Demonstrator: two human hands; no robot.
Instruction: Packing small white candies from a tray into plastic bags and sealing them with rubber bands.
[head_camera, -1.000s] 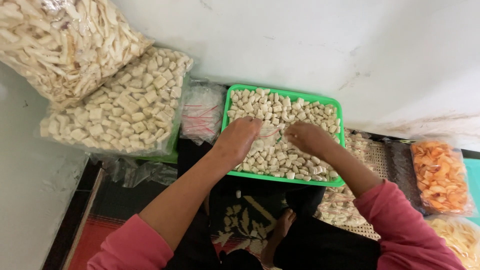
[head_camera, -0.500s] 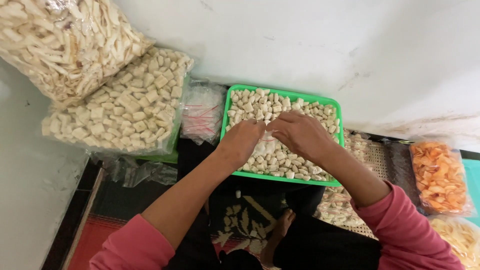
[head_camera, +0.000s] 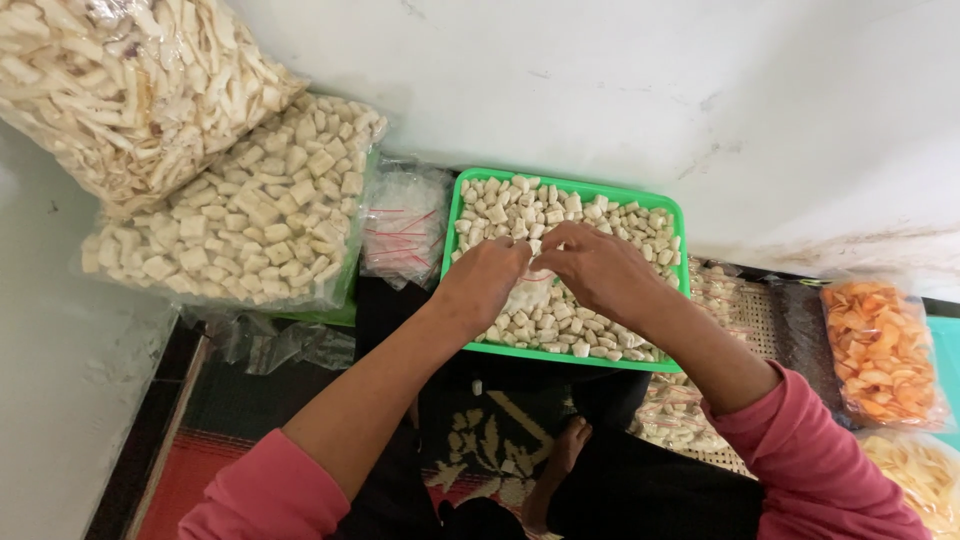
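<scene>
A green plastic tray (head_camera: 570, 184) on my lap holds several small white cracker pieces (head_camera: 625, 228). Both my hands meet above its middle. My left hand (head_camera: 485, 285) and my right hand (head_camera: 600, 270) pinch the top of a small clear plastic bag (head_camera: 527, 296), which hangs between them with white pieces inside. Pink sleeves cover my upper arms.
Against the white wall at left lean a big clear bag of cube crackers (head_camera: 240, 215) and one of strip crackers (head_camera: 120, 90). A bundle of small clear bags (head_camera: 405, 225) lies beside the tray. A bag of orange chips (head_camera: 880, 350) and filled packets (head_camera: 690, 410) lie at right.
My hands were apart over the tray's pieces. They have come together at the middle and now hold the small bag's top between their fingertips.
</scene>
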